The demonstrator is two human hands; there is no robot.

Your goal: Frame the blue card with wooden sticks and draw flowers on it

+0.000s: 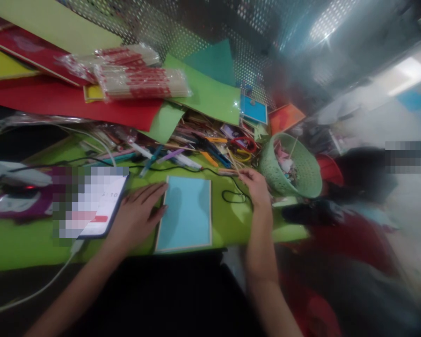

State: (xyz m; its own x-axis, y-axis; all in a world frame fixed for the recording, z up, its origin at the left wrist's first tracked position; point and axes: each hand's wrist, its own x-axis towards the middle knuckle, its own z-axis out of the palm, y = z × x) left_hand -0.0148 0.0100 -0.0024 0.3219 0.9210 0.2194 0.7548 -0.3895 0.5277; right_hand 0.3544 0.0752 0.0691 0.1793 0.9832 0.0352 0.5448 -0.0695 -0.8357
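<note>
A light blue card [189, 210] with thin pale wooden strips along its edges lies flat on the green tabletop. My left hand [143, 206] rests open at its left side, fingers stretched and fingertips at the card's edge. To the right of the card, my right hand [255, 185] is closed, its fingertips pinched at the end of thin wooden sticks [228, 172] that point left. How many sticks are between the fingers is hard to make out. A black cable [228, 192] loops between the card and my right hand.
A green basket [301, 173] with scraps stands right of my right hand. A phone [101, 210] on a white cable lies at left. Pens, scissors [243, 147] and loose sticks clutter the back, below coloured sheets [203, 89] and bagged stick bundles [143, 83].
</note>
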